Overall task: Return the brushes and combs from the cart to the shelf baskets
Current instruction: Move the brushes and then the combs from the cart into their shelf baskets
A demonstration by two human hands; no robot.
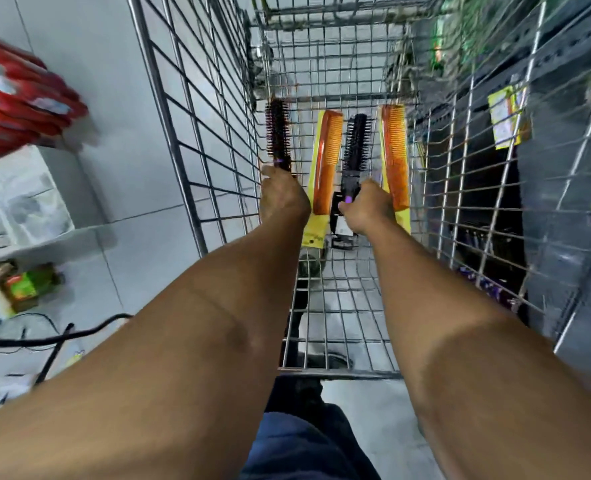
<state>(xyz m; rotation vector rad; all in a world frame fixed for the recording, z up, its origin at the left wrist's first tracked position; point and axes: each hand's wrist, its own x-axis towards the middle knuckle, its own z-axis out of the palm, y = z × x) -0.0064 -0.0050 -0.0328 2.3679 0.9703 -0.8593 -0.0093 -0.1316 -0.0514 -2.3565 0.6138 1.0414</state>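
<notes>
Both arms are stretched down into a wire cart [197, 140], seen from above. The left hand [282, 197] is closed around the handle of a round brush [279, 135] with dark, reddish bristles, which is held upright against the cart's left wall. Beside that hand, an orange comb on a yellow card [326, 161] is seen; whether it is gripped by the left hand or only leaning there cannot be told. The right hand [368, 209] is clamped on the handle of a black round brush [355, 142], and a second orange comb on a yellow card [395, 157] is pressed along the outer side of the same hand, close to the cart's right wall. A black packaged item [342, 233] is partly hidden beneath the right hand. To the right of the cart, dark shelving [561, 188] is visible, blurred, with a yellow-carded comb [507, 112] hanging on it. Red packets [20, 98] are stacked at the far left.
</notes>
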